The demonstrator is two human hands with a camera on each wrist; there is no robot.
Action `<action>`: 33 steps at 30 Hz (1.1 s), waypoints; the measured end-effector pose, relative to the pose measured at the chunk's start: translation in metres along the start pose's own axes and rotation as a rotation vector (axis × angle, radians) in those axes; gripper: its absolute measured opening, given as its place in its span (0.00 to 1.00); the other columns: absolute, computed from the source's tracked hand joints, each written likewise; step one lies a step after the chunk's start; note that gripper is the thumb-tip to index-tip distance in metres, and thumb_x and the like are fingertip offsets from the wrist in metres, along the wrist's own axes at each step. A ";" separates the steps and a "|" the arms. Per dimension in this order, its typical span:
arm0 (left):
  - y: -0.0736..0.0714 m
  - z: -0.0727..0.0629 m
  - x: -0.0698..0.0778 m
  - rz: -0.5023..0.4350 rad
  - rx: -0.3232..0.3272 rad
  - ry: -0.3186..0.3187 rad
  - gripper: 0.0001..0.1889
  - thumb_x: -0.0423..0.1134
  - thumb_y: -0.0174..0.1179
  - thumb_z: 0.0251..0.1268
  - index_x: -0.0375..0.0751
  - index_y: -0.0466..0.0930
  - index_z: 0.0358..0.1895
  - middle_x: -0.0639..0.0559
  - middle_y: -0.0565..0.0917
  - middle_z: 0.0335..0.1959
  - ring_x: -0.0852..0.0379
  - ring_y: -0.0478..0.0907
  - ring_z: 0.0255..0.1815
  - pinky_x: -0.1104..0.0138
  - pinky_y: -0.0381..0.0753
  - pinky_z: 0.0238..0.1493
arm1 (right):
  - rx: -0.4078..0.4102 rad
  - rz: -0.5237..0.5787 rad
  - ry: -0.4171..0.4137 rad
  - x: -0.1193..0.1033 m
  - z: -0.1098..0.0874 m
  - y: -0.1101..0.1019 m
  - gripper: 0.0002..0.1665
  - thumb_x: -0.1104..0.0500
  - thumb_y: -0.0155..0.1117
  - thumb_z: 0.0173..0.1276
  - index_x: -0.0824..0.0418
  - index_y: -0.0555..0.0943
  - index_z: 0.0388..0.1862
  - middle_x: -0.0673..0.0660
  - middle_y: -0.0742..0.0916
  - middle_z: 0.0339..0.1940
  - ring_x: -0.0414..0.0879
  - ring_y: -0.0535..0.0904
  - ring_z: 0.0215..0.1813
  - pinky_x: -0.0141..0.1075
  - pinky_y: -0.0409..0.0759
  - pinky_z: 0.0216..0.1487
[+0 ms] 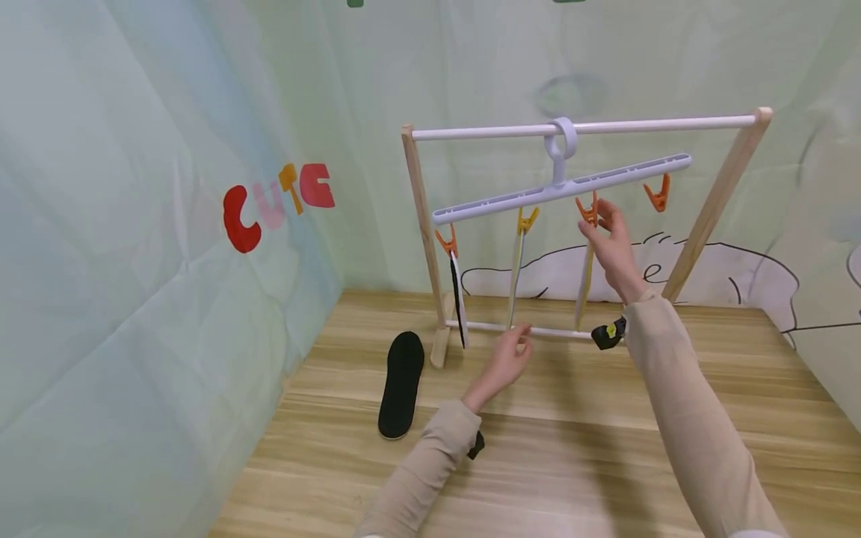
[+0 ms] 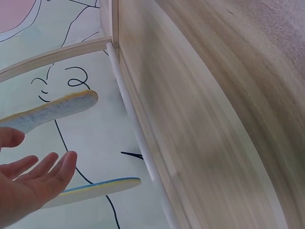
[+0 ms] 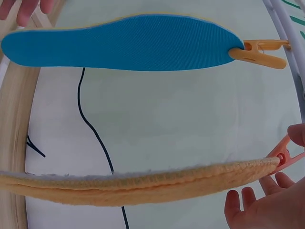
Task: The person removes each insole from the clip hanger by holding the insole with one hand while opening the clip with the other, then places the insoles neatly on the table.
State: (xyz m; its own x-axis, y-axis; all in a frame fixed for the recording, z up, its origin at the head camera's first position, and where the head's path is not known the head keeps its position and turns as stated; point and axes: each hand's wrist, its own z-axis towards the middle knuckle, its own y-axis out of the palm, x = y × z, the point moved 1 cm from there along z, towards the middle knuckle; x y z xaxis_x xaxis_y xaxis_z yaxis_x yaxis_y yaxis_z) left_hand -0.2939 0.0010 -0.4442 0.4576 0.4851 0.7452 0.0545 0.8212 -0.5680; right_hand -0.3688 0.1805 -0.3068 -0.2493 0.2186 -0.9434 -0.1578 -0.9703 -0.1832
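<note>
My right hand [image 1: 613, 243] is around an orange clip [image 1: 587, 212], thumb and fingers apart on either side of it. From this clip hangs a fuzzy yellow-orange insole [image 3: 128, 188], seen edge-on in the head view. My left hand [image 1: 506, 359] is low, palm up with loosely bent fingers, holding nothing, close to the bottom end of a blue-faced insole [image 3: 128, 43]. A yellow clip [image 1: 526, 221] grips that insole's top. Farther left, another orange clip [image 1: 447, 241] carries a black-and-white insole [image 1: 459, 302]. All hang from a tilted lilac hanger [image 1: 558, 190].
The hanger hooks over the white top bar of a wooden-sided rack [image 1: 471, 134]. A spare orange clip [image 1: 658, 194] dangles at its right end. One black insole [image 1: 401, 385] lies on the wood-grain table [image 1: 323, 463] left of the rack. Printed fabric walls [image 1: 168, 336] stand behind and beside.
</note>
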 end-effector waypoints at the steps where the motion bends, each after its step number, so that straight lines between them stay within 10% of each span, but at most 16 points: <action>1: 0.001 0.001 0.000 0.011 0.000 0.001 0.19 0.28 0.50 0.59 0.27 0.67 0.56 0.35 0.76 0.51 0.45 0.77 0.47 0.65 0.79 0.45 | 0.003 -0.001 -0.003 0.000 0.001 0.000 0.36 0.55 0.49 0.67 0.59 0.48 0.70 0.58 0.57 0.71 0.53 0.52 0.69 0.45 0.56 0.67; 24: 0.017 0.030 0.004 0.105 -0.114 0.011 0.31 0.35 0.57 0.57 0.31 0.58 0.63 0.38 0.66 0.62 0.46 0.66 0.62 0.61 0.64 0.64 | -0.024 -0.082 -0.060 -0.004 0.012 0.000 0.34 0.57 0.50 0.67 0.65 0.52 0.67 0.63 0.66 0.65 0.54 0.58 0.65 0.45 0.59 0.64; 33: 0.016 0.036 0.008 0.082 -0.148 -0.056 0.37 0.40 0.58 0.57 0.38 0.50 0.68 0.44 0.61 0.67 0.50 0.60 0.66 0.62 0.59 0.67 | -0.015 -0.147 -0.068 -0.002 0.010 0.002 0.30 0.54 0.51 0.66 0.63 0.58 0.65 0.63 0.71 0.59 0.42 0.65 0.52 0.32 0.62 0.48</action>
State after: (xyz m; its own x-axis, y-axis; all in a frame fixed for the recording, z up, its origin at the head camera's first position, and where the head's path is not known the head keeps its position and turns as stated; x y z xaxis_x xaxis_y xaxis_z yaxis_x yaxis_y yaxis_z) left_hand -0.3216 0.0290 -0.4345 0.4160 0.5677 0.7104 0.1507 0.7274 -0.6695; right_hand -0.3778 0.1789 -0.3022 -0.2887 0.3648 -0.8852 -0.1829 -0.9286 -0.3230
